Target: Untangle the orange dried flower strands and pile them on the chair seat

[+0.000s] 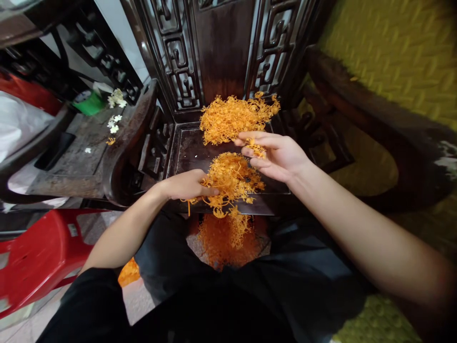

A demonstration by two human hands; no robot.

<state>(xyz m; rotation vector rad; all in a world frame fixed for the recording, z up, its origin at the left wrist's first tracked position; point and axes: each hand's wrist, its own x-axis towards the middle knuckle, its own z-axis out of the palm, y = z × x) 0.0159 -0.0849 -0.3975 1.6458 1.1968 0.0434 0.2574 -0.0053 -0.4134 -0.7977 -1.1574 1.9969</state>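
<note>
On the seat of a dark carved wooden chair (189, 147) lie two heaps of orange, thin, curly pieces that look like small flower stems. The back heap (235, 119) rests near the chair's backrest. Over the seat's front edge spreads the nearer heap (233, 178). My left hand (189, 185) is closed around strands at the left side of that nearer heap, its fingertips partly hidden. Just right of the two heaps, my right hand (276, 155) pinches a small cluster of orange pieces (255, 148) between thumb and fingers, above the seat.
Below the seat edge, between my knees, is more orange material (228, 238). At left, a wooden side table (82, 162) bears green tape (89, 101), white flower pieces (114, 124) and a dark phone-like object (55, 151). A red plastic stool (39, 257) stands lower left; yellow-green textured matting (400, 57) is at right.
</note>
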